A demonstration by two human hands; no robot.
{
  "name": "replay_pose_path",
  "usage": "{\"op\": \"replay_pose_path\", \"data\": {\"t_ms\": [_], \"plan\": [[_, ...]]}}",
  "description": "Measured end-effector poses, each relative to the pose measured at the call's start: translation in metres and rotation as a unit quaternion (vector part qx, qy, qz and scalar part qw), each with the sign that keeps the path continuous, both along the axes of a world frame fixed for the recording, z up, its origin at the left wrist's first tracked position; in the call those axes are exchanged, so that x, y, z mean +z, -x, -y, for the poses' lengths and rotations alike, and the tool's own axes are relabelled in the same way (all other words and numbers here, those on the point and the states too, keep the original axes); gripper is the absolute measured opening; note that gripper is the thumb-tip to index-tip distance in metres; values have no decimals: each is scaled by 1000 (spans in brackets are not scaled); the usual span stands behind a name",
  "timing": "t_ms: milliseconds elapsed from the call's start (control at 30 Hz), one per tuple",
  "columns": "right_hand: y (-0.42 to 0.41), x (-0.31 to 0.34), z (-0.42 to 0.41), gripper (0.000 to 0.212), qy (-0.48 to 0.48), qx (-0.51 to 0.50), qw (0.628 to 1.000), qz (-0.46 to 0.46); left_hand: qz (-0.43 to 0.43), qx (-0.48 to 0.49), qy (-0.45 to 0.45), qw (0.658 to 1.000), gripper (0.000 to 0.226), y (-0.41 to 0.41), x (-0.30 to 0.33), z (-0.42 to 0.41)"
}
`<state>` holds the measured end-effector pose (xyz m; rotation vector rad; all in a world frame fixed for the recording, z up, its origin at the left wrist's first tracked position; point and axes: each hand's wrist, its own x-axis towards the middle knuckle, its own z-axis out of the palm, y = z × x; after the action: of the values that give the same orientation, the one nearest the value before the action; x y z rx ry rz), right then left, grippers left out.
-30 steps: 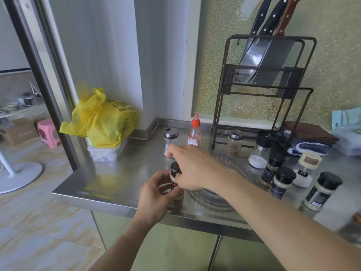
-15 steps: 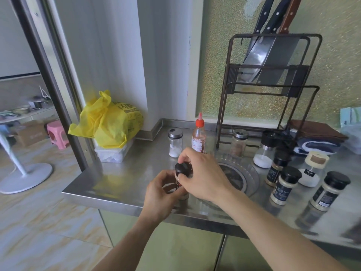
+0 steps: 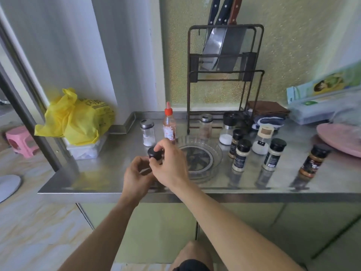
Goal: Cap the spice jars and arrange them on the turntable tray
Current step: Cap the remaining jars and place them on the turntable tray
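Observation:
My left hand [image 3: 136, 176] wraps the body of a small spice jar near the counter's front edge. My right hand [image 3: 169, 163] grips that jar's black cap [image 3: 154, 153] from above. The jar body is mostly hidden by my fingers. A clear round turntable tray [image 3: 212, 170] sits just right of my hands with nothing on it. Several black-capped spice jars [image 3: 241, 155] stand to the right of the tray, one brown jar [image 3: 312, 161] farthest right. A silver-capped shaker [image 3: 147, 132] and a red-capped bottle [image 3: 169, 126] stand behind my hands.
A knife rack [image 3: 224, 75] with cleavers stands against the back wall. A yellow plastic bag [image 3: 76, 118] lies on a white box at the counter's left end. Folded cloths [image 3: 267, 114], a box [image 3: 322, 98] and a pink lid [image 3: 340, 139] occupy the right.
My view has shifted right, bringing more of the counter's right side into sight. Both hands stay on the jar and cap, held slightly farther from the counter's left end.

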<state>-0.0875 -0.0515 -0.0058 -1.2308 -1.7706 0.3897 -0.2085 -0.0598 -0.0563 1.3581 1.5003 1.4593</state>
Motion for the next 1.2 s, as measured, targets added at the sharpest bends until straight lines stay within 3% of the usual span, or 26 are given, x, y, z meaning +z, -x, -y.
{"op": "replay_pose_path", "data": {"t_ms": [267, 500, 667, 833, 967, 1100, 1200], "plan": [[9, -7, 5, 23, 8, -43, 996, -74, -1, 12, 2, 1000, 38, -4, 5, 4], [17, -10, 8, 22, -6, -60, 995, -83, 7, 19, 5, 1000, 22, -10, 13, 9], [15, -20, 3, 23, -27, -40, 993, -105, 12, 21, 15, 1000, 24, -10, 11, 8], [9, -21, -14, 30, 14, 53, 987, -149, -7, 62, 23, 998, 22, 16, 23, -18], [4, -11, -54, 43, 50, 2, 991, -126, -5, 123, 3, 992, 29, 55, 42, -54], [-8, 17, -116, 39, 97, -69, 988, -95, -26, 168, 25, 985, 32, 84, 42, -82], [-17, 32, -150, 54, 148, -103, 983, -30, -36, 168, 51, 984, 36, 92, 26, -89]]}}
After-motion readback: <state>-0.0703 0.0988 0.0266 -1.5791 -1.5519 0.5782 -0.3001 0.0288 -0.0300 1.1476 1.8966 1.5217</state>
